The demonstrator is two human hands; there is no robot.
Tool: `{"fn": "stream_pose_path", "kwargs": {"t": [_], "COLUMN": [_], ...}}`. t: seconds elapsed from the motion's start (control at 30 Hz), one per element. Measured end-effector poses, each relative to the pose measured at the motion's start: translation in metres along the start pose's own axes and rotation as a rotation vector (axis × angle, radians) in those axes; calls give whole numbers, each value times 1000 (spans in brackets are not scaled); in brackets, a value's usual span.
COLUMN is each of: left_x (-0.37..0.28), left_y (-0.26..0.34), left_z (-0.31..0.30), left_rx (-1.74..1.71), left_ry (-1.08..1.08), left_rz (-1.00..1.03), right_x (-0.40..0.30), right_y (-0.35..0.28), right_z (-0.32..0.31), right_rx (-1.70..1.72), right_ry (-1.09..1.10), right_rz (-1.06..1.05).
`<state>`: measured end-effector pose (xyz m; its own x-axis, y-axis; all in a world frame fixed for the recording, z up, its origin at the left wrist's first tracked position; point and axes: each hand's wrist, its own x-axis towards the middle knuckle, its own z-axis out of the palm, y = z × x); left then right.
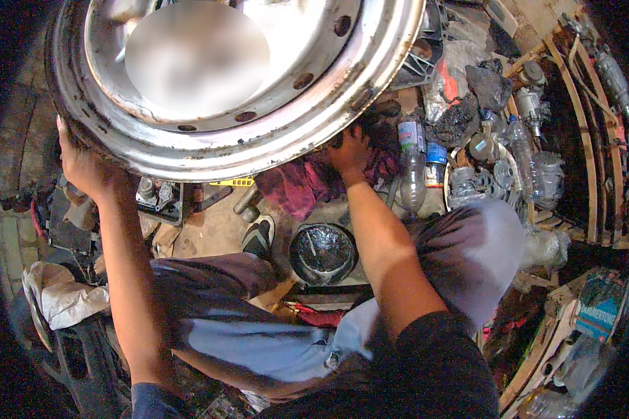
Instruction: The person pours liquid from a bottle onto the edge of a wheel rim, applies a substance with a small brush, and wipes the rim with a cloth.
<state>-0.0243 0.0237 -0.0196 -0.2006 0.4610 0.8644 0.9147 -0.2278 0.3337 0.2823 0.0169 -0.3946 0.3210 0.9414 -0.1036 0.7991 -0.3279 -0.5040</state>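
Observation:
A large steel wheel rim (272, 146) with round holes stands tilted up before me and fills the upper left. My left hand (81, 165) grips its left edge; some of the fingers are hidden behind the metal. Just below the rim's lower right edge, my right hand (350, 154) reaches forward against a maroon cloth (299, 188). Shadow and the rim partly hide those fingers, so whether they hold the cloth cannot be seen. Between my legs sits a round black container (323, 251) with a glossy dark surface and a thin stick in it.
Right of my right hand stand a clear plastic bottle (412, 173) and a blue-labelled jar (435, 162). Beyond them, a round basin (448, 183) holds metal parts. A hammer (247, 205) and a yellow perforated strip (236, 182) lie on the floor. Wooden slats (587, 146) border the right side.

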Motion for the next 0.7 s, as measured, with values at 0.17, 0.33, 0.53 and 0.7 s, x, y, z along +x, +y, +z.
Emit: {"fn": "stream_pose_path", "kwargs": {"t": [0.17,0.33,0.53,0.7], "left_x": [1,-3,-2,-3], "left_y": [0,26,33,39], "left_z": [-2,-2,4,2], "left_rx": [130,-348,-596,-566], "left_ry": [20,178,170,207], "left_rz": [80,-349,-488,-396], "right_x": [-30,-28,4,-27], "right_y": [26,34,32,-31], "right_z": [0,-27,-111,-259], "right_rx": [51,802,801,995], "right_ry": [267,322,713,859], "right_rz": [-146,-112,-158,-271]}}
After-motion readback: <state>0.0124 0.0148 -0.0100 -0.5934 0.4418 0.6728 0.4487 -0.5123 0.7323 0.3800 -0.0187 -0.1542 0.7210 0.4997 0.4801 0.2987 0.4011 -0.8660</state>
